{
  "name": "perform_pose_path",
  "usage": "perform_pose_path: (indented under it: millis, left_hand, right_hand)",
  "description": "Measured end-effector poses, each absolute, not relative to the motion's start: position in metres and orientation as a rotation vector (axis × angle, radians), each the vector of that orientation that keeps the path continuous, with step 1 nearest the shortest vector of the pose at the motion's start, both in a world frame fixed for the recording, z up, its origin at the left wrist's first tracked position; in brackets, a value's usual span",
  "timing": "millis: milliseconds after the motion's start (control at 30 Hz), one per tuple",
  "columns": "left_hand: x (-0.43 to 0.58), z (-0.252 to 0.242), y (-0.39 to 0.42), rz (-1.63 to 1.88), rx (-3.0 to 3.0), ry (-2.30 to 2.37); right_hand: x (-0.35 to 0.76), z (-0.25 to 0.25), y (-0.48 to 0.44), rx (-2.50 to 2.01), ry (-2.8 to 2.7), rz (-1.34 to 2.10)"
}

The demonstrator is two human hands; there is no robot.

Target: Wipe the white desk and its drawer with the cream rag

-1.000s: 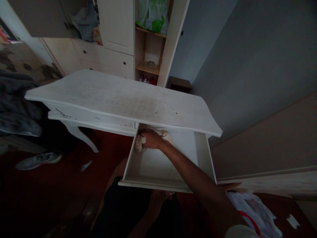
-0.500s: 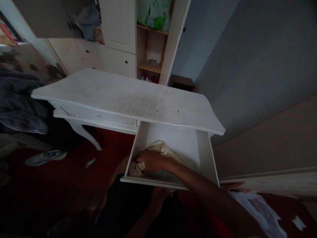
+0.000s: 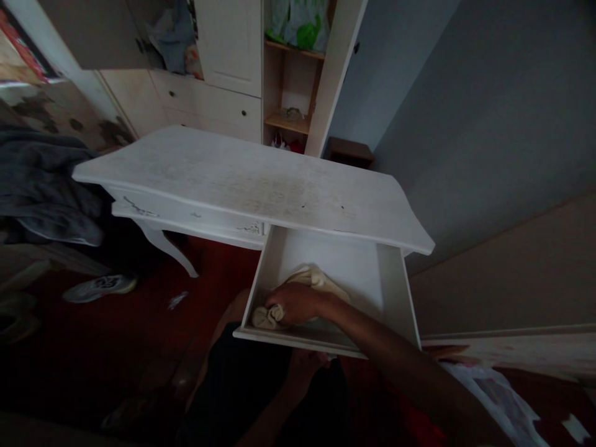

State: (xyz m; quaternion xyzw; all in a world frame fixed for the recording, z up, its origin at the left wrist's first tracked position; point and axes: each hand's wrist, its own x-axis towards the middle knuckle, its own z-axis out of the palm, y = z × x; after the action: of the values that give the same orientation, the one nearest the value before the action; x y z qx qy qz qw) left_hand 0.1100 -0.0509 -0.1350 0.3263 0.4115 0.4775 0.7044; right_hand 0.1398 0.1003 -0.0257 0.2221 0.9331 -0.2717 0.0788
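Observation:
A white desk (image 3: 242,180) has its right drawer (image 3: 393,292) pulled out. My right hand (image 3: 294,303) lies inside it at the front left corner, fingers closed over a cream cloth (image 3: 316,277) that is bunched against the drawer floor. My left hand (image 3: 305,362) is under the drawer's front edge, gripping it from below; its fingers are mostly hidden in the dark.
A wardrobe (image 3: 223,49) with open shelves and green bags (image 3: 298,25) stands behind the desk. A grey wall (image 3: 465,112) is on the right. A sneaker (image 3: 100,287) and a grey blanket (image 3: 41,186) lie at left on the red floor. White cloth (image 3: 503,403) lies lower right.
My right hand has dragged the cloth from the drawer's back left toward its front left corner. The view has shifted slightly left and down.

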Motion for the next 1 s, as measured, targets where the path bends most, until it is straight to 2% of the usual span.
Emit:
perform_pose_path:
  millis: [300, 567, 633, 800, 1000]
  left_hand:
    - [0.121, -0.165, -0.054, 1.092, 0.636, 0.899]
    - [0.116, -0.157, -0.054, 1.071, 0.681, 0.945]
    - [0.113, -0.152, -0.054, 1.054, 0.684, 0.934]
    - [0.111, -0.153, -0.053, 1.021, 0.677, 0.959]
    - [0.112, -0.153, -0.051, 1.026, 0.715, 1.031]
  right_hand:
    - [0.189, -0.011, 0.093, 0.818, 2.611, -0.839]
    - [0.257, -0.006, 0.100, 1.360, 2.817, -1.403]
    - [0.268, 0.003, 0.104, 1.539, 2.924, -1.457]
    - [0.288, 0.025, 0.108, 1.987, 3.064, -1.196]
    - [0.306, 0.026, 0.098, 1.685, 3.035, -0.682]
